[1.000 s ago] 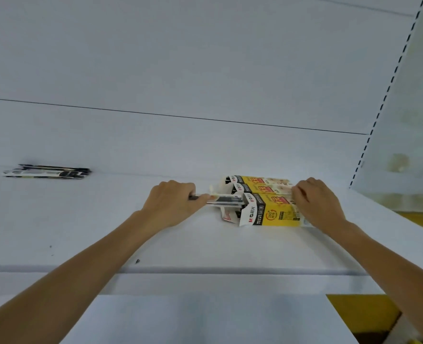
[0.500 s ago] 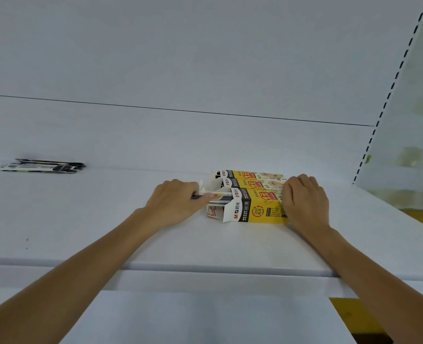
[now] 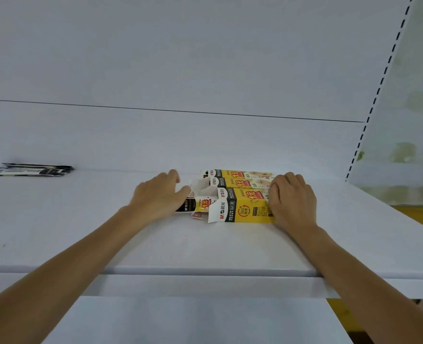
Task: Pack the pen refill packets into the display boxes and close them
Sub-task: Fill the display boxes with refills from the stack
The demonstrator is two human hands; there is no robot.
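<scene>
Pushing a refill packet into the front display box, left hand loosely spread; right hand grips its end.

A white panelled back wall, crossed by a thin dark seam, rose beyond the fingers; right of them, a dark-slotted white upright edged a mottled pale-green wall.

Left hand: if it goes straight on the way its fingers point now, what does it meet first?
The left hand points right, toward the display boxes. It would probably first meet their open white end flaps, which look nearly in contact with its fingertips, though depth is unclear.
</scene>
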